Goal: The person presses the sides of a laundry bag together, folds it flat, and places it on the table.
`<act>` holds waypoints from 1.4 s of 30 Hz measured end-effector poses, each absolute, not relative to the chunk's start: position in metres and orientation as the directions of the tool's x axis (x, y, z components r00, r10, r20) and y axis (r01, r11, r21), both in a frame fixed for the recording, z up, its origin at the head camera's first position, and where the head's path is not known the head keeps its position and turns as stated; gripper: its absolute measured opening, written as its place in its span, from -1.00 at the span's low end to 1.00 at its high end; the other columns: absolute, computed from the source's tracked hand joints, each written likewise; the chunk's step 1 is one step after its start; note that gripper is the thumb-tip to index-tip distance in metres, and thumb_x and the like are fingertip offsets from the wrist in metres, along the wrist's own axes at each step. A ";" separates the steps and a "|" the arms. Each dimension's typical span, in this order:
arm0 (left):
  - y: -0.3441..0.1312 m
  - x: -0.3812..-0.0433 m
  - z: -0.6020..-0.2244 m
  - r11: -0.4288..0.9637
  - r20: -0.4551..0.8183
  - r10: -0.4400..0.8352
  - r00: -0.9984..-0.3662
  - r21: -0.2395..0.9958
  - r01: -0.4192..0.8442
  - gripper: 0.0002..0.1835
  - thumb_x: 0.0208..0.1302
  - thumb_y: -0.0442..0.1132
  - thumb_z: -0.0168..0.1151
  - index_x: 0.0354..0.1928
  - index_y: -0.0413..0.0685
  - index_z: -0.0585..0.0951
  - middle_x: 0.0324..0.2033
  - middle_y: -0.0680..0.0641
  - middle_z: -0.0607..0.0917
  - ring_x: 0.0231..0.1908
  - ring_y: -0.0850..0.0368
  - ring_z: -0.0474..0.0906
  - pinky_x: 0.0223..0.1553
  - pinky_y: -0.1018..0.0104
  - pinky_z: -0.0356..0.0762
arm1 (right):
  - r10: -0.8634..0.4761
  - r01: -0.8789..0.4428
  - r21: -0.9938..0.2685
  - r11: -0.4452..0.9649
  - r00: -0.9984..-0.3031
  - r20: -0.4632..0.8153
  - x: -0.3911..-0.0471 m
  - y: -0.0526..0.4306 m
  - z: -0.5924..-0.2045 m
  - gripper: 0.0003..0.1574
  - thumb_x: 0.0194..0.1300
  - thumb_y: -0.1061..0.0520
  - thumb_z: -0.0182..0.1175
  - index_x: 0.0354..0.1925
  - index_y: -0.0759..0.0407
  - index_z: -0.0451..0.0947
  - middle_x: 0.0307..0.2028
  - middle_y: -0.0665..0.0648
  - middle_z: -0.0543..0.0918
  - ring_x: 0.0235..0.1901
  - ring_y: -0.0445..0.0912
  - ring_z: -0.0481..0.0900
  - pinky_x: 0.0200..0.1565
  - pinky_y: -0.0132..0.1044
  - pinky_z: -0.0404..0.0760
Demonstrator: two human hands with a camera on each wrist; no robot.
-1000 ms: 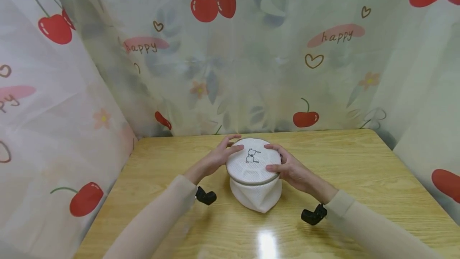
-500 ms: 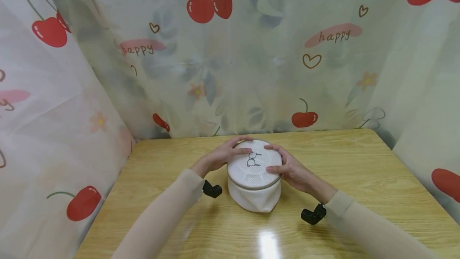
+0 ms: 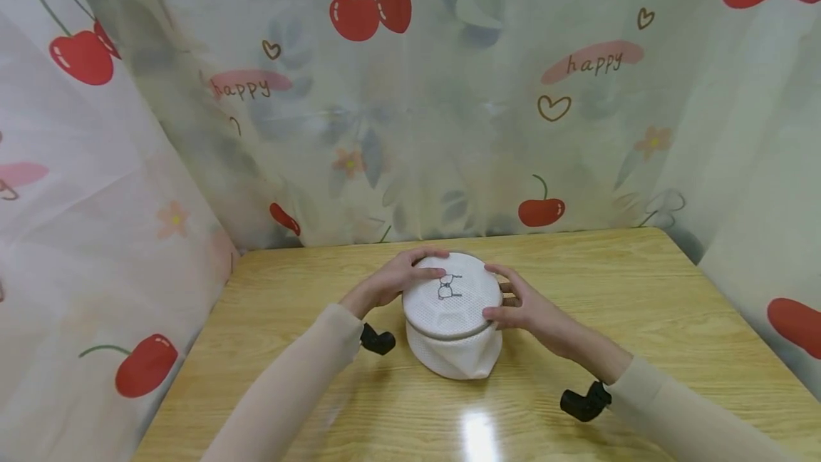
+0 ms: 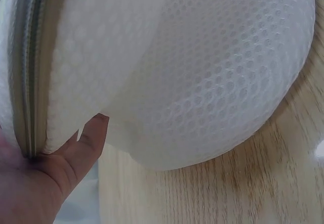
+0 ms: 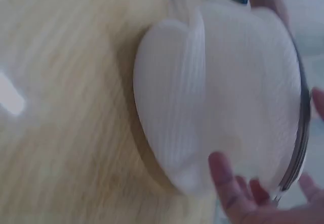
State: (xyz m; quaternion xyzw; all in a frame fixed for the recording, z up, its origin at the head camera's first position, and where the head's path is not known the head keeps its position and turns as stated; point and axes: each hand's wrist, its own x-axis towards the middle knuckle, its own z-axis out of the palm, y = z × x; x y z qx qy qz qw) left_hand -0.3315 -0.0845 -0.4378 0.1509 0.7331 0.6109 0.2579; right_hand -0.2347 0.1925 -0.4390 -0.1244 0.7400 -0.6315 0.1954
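Observation:
A white mesh laundry bag stands on the table, its round lid tilted and printed with a small dark line drawing. My left hand grips the lid's left rim, thumb over the top. In the left wrist view its fingers come up under the grey zipper, against the honeycomb mesh. On the other side, my right hand has its fingers spread loosely at the right rim, the tips close to the lid's edge. The blurred right wrist view shows these fingers parted around the zipper edge.
Beneath the bag lies a light wood table with a bright glare spot near its front. A cherry-print curtain encloses the back and both sides. Each wrist carries a black camera mount.
Over the last second my left hand slid further over the lid and the bag turned slightly. My right hand then loosened and drew back to the right, its wrist lower.

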 end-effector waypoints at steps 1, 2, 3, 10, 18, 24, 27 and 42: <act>-0.085 -0.331 -0.438 0.208 -0.195 0.529 -0.826 0.973 -0.097 -0.49 0.42 -0.17 0.40 0.37 0.08 0.57 0.34 -0.09 0.52 -0.06 0.14 0.63 -0.19 0.32 0.65 | -0.419 0.065 -0.980 0.190 -0.897 -0.141 -0.229 0.193 -0.437 0.14 0.42 0.06 0.38 0.66 -0.06 -0.12 0.46 0.41 0.14 0.25 0.20 0.43 0.11 0.00 0.64; -0.085 -0.331 -0.438 0.207 -0.196 0.522 -0.830 0.973 -0.100 -0.49 0.42 -0.17 0.40 0.37 0.08 0.58 0.34 -0.09 0.53 -0.07 0.14 0.63 -0.19 0.32 0.65 | -0.407 0.071 -0.977 0.203 -0.901 -0.150 -0.224 0.192 -0.435 0.16 0.41 0.04 0.38 0.66 -0.07 -0.13 0.46 0.41 0.13 0.24 0.20 0.45 0.08 0.02 0.66; -0.085 -0.331 -0.438 0.206 -0.199 0.516 -0.833 0.973 -0.105 -0.49 0.41 -0.17 0.40 0.37 0.08 0.58 0.33 -0.08 0.53 -0.07 0.15 0.64 -0.20 0.32 0.65 | -0.391 0.084 -0.974 0.209 -0.906 -0.162 -0.218 0.191 -0.433 0.16 0.41 0.04 0.39 0.66 -0.07 -0.13 0.46 0.41 0.12 0.22 0.19 0.46 0.05 0.03 0.68; -0.083 -0.330 -0.439 0.205 -0.207 0.476 -0.855 0.971 -0.122 -0.49 0.42 -0.13 0.40 0.37 0.09 0.58 0.22 -0.13 0.61 -0.18 0.13 0.67 -0.25 0.31 0.67 | -0.264 0.182 -0.980 0.080 -0.944 -0.196 -0.183 0.172 -0.425 0.15 0.44 0.12 0.35 0.66 -0.07 -0.17 0.48 0.41 -0.04 0.29 0.33 0.34 -0.06 0.09 0.74; -0.080 -0.329 -0.441 0.220 -0.190 0.426 -0.885 0.970 -0.102 -0.51 0.40 -0.10 0.42 0.34 0.10 0.61 0.23 -0.11 0.60 -0.24 0.14 0.66 -0.32 0.33 0.65 | -0.208 0.183 -0.983 0.026 -0.961 -0.184 -0.167 0.153 -0.424 0.17 0.41 0.16 0.36 0.67 -0.12 -0.14 0.53 0.33 -0.20 0.39 0.40 0.21 -0.06 0.12 0.74; -0.079 -0.328 -0.441 0.217 -0.190 0.421 -0.887 0.971 -0.105 -0.49 0.39 -0.09 0.43 0.34 0.09 0.60 0.24 -0.11 0.60 -0.19 0.13 0.65 -0.28 0.32 0.66 | -0.224 0.220 -0.975 -0.018 -0.951 -0.211 -0.164 0.149 -0.429 0.15 0.43 0.20 0.33 0.67 -0.11 -0.16 0.54 0.28 -0.23 0.37 0.36 0.31 -0.01 0.14 0.72; -0.079 -0.327 -0.441 0.217 -0.189 0.422 -0.887 0.971 -0.104 -0.49 0.40 -0.08 0.42 0.35 0.09 0.59 0.25 -0.12 0.59 -0.20 0.13 0.66 -0.30 0.32 0.66 | -0.243 0.207 -0.975 -0.086 -0.953 -0.181 -0.165 0.144 -0.435 0.15 0.42 0.23 0.31 0.67 -0.10 -0.17 0.56 0.24 -0.24 0.35 0.26 0.36 0.10 0.05 0.66; -0.077 -0.316 -0.449 0.216 -0.213 0.483 -0.849 0.969 -0.120 -0.47 0.40 -0.12 0.42 0.37 0.06 0.54 0.28 -0.11 0.55 -0.07 0.11 0.66 -0.13 0.28 0.66 | -0.088 0.104 -0.994 -0.044 -0.991 -0.099 -0.182 0.128 -0.459 0.11 0.38 0.24 0.38 0.63 -0.06 -0.04 0.59 0.30 -0.10 0.42 0.18 0.24 0.19 -0.17 0.53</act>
